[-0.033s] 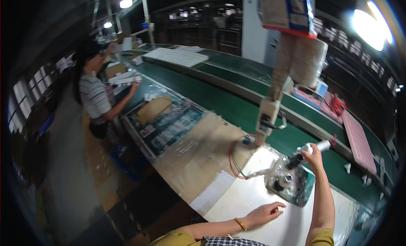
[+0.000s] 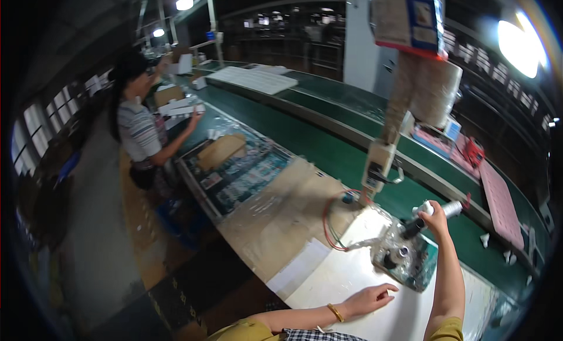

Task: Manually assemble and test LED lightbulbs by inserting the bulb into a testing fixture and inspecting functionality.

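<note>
My right hand (image 2: 436, 216) is closed round a small white rounded piece (image 2: 424, 208), whose exact kind is partly hidden by the fingers. A white cylinder (image 2: 452, 209) shows just beyond that hand. Below and left of it, a black cylinder (image 2: 414, 227) leans up from a plastic-wrapped fixture on a green base plate (image 2: 430, 262). A pale round socket (image 2: 404, 251) stands on the same fixture. My left hand (image 2: 369, 300) rests on the white tabletop (image 2: 316, 280) in front of the fixture, empty, its fingers loosely bent and apart.
Red wires (image 2: 326, 225) loop beside a beige upright device (image 2: 379, 163). Green conveyor (image 2: 328, 144) runs behind the bench, with small white pieces (image 2: 484, 240) at right and a pink perforated sheet (image 2: 500, 206). At left, another person (image 2: 141, 130) handles white boxes.
The whole view has shifted slightly, so things sit a little further right and lower. My right hand keeps its grip beside the black cylinder; my left hand stays on the tabletop.
</note>
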Available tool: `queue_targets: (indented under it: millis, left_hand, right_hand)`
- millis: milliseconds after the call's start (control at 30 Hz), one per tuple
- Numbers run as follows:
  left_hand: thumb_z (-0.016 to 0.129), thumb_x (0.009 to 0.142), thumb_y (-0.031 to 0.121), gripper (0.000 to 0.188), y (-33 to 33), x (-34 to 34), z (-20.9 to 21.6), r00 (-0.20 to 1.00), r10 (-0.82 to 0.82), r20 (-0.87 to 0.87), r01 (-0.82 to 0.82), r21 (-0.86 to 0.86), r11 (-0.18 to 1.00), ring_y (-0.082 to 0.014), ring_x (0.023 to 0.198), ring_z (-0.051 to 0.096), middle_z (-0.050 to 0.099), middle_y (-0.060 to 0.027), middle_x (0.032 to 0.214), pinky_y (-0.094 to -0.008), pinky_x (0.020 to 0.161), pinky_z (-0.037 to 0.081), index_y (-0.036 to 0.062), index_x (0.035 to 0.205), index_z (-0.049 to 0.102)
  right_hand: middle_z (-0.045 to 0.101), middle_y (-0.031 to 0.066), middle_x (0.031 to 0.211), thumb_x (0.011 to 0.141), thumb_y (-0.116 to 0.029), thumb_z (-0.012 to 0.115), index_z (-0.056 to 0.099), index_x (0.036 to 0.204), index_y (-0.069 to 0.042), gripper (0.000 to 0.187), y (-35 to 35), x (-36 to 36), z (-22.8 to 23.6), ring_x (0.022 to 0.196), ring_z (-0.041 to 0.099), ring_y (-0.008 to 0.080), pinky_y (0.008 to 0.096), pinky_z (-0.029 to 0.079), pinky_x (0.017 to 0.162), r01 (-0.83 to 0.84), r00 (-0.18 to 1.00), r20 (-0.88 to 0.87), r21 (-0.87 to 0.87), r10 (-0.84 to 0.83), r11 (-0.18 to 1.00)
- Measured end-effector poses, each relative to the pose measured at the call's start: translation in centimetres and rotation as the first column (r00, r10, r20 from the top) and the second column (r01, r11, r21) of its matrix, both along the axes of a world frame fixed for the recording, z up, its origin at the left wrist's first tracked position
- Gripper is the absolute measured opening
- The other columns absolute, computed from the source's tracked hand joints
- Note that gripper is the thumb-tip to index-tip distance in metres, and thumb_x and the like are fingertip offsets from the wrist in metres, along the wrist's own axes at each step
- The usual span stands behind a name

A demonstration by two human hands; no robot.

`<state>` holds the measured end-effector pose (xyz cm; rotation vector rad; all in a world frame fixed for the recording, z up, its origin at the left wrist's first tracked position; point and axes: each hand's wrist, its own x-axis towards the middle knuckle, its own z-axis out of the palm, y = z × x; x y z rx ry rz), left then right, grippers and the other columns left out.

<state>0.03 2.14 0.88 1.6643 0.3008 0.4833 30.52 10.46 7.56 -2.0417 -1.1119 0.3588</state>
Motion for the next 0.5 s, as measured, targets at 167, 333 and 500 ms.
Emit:
queue_targets:
  millis: [167, 333, 500]
  left_hand:
    - [0.055, 0.096, 0.023, 0.029, 0.2, -0.3, 0.2, 0.999, 0.033, 0.002, -0.033, 0.003, 0.999, -0.0127, 0.066, 0.050, 0.052, -0.0023, 0.074, -0.0276, 0.066, 0.044, 0.0110, 0.122, 0.052]
    - [0.054, 0.096, 0.022, 0.028, 0.6, 0.4, 0.0, 1.000, 0.005, 0.011, -0.005, -0.020, 1.000, -0.0108, 0.068, 0.048, 0.051, -0.0009, 0.074, -0.0266, 0.067, 0.043, 0.0107, 0.121, 0.052]
    - [0.053, 0.096, 0.021, 0.027, 0.8, 0.1, 0.3, 1.000, 0.024, 0.017, -0.024, -0.037, 0.999, -0.0101, 0.067, 0.045, 0.048, -0.0004, 0.073, -0.0262, 0.066, 0.042, 0.0097, 0.121, 0.052]
  right_hand:
    - [0.061, 0.0120, 0.113, 0.069, -0.009, 0.078, 0.057, 0.122, -0.004, 0.057, 5.4, 1.8, -2.8, 0.098, 0.060, 0.0215, 0.0304, 0.052, 0.070, -0.326, 0.937, -0.140, -0.008, 0.321, 0.945]
    - [0.048, 0.0127, 0.133, 0.078, -0.013, 0.071, 0.055, 0.127, -0.008, 0.051, 3.8, 3.4, -2.9, 0.120, 0.050, 0.0255, 0.0370, 0.044, 0.095, -0.235, 0.964, 0.151, 0.084, 0.221, 0.968]
    - [0.052, 0.0141, 0.129, 0.090, -0.014, 0.059, 0.054, 0.125, -0.004, 0.037, -4.2, 4.4, -3.2, 0.123, 0.047, 0.0286, 0.0373, 0.036, 0.103, -0.053, 0.985, 0.169, 0.178, 0.023, 0.983]
